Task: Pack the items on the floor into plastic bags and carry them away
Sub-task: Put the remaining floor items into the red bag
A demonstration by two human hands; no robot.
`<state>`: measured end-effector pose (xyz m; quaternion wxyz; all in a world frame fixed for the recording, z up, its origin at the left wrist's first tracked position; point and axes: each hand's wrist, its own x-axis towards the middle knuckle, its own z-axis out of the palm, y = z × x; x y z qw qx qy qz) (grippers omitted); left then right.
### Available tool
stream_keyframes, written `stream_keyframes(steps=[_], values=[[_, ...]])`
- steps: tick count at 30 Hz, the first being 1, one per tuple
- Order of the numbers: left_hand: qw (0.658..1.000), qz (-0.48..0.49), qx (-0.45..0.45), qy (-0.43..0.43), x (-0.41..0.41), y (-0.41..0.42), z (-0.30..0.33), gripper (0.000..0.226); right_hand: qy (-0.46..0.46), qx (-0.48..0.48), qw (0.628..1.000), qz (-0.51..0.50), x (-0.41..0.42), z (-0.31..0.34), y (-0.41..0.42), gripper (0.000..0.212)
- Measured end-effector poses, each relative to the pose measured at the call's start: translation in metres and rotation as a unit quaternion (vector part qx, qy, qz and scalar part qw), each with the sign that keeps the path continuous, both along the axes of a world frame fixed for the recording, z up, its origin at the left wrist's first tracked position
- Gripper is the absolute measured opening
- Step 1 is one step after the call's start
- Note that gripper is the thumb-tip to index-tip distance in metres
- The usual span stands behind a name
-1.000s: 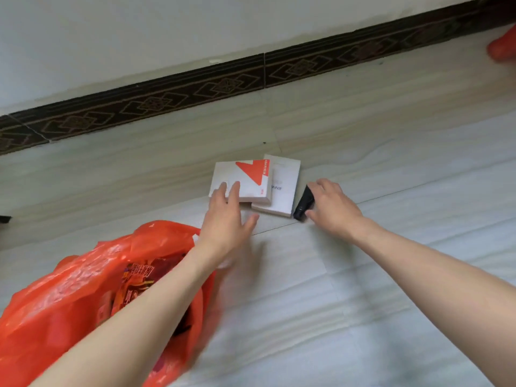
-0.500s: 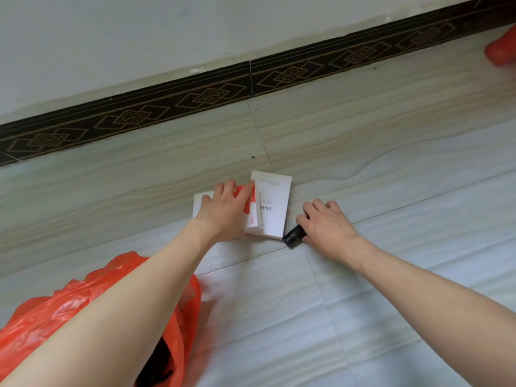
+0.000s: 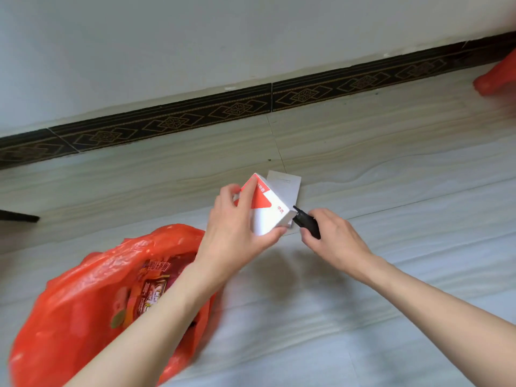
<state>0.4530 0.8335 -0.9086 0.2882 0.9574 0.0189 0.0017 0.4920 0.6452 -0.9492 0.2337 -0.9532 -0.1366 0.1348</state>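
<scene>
My left hand (image 3: 234,233) grips a white box with a red triangle (image 3: 269,209), lifted and tilted above the floor. Behind it a flat white box (image 3: 287,184) lies on the tiles, mostly hidden. My right hand (image 3: 332,238) holds a small black object (image 3: 307,222) just right of the lifted box, its tip close to the box's corner. An open orange plastic bag (image 3: 83,297) lies at the lower left under my left forearm, with colourful snack packets (image 3: 150,289) inside.
The wall with a dark patterned skirting (image 3: 251,107) runs across the back. Another orange bag (image 3: 497,76) shows at the right edge. A dark thing (image 3: 16,216) pokes in at the left edge. Pale floor tiles (image 3: 391,177) spread around.
My left hand has lifted the red-and-white box off the floor and tilted it. My right hand has picked up the black object. The orange bag has come back into fuller view.
</scene>
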Motion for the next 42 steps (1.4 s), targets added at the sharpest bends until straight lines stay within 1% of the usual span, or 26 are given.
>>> stream_keyframes(steps=[2,3,6,8,10,13,18,20,22,23,24,26,27,29,30,32,35,37,39,42], values=[[0.999,0.042,-0.016,-0.013,-0.051,0.005,0.006,0.094,0.018,0.012,1.0,0.02,-0.028,0.012,0.008,0.026],[0.998,0.065,-0.017,-0.013,-0.076,0.01,0.006,0.092,0.021,-0.005,0.998,0.051,-0.041,0.018,0.012,0.027],[0.99,0.138,0.001,0.021,-0.147,0.032,0.005,0.088,0.007,-0.077,0.979,0.188,-0.077,0.038,0.034,0.03],[0.982,0.181,0.05,0.036,-0.181,0.053,0.002,0.086,0.017,-0.065,0.967,0.245,-0.095,0.05,0.057,0.027],[0.965,0.239,0.097,0.054,-0.205,0.075,-0.001,0.085,0.041,-0.017,0.963,0.267,-0.11,0.058,0.088,0.025],[0.938,0.318,0.12,0.064,-0.216,0.102,-0.01,0.083,0.077,0.052,0.965,0.247,-0.124,0.053,0.142,0.028],[0.912,0.388,0.118,0.066,-0.193,0.12,-0.044,0.067,0.103,0.126,0.976,0.147,-0.118,0.025,0.21,0.031],[0.906,0.409,0.092,0.057,-0.182,0.118,-0.058,0.061,0.106,0.139,0.977,0.119,-0.114,0.015,0.217,0.032],[0.908,0.415,0.046,0.033,-0.176,0.112,-0.07,0.058,0.115,0.15,0.977,0.103,-0.113,0.01,0.216,0.031],[0.912,0.407,0.028,0.031,-0.174,0.11,-0.075,0.058,0.118,0.156,0.976,0.1,-0.114,0.008,0.214,0.031],[0.919,0.39,0.031,0.04,-0.174,0.108,-0.08,0.056,0.116,0.159,0.975,0.102,-0.114,0.008,0.21,0.031],[0.931,0.342,0.087,0.088,-0.175,0.112,-0.088,0.048,0.096,0.15,0.977,0.122,-0.115,0.008,0.201,0.029],[0.931,0.327,0.109,0.119,-0.176,0.117,-0.09,0.042,0.082,0.14,0.977,0.135,-0.114,0.009,0.194,0.027],[0.928,0.321,0.133,0.135,-0.178,0.131,-0.094,0.035,0.068,0.119,0.978,0.157,-0.112,0.011,0.179,0.025],[0.932,0.318,0.127,0.123,-0.178,0.137,-0.093,0.038,0.067,0.11,0.979,0.16,-0.111,0.012,0.172,0.025],[0.95,0.292,0.088,0.074,-0.18,0.136,-0.082,0.048,0.06,0.095,0.981,0.16,-0.108,0.016,0.156,0.026],[0.972,0.221,0.085,-0.003,-0.19,0.104,-0.057,0.045,0.045,0.062,0.983,0.165,-0.102,0.021,0.13,0.029],[0.985,0.146,0.084,-0.035,-0.194,0.076,-0.042,0.045,0.036,0.031,0.985,0.165,-0.096,0.02,0.111,0.034],[0.993,0.068,0.091,-0.04,-0.185,0.054,-0.034,0.048,0.038,-0.006,0.988,0.15,-0.086,0.016,0.09,0.042],[0.992,-0.005,0.122,-0.01,-0.144,0.032,-0.033,0.052,0.05,-0.065,0.991,0.105,-0.064,0.007,0.062,0.048]])
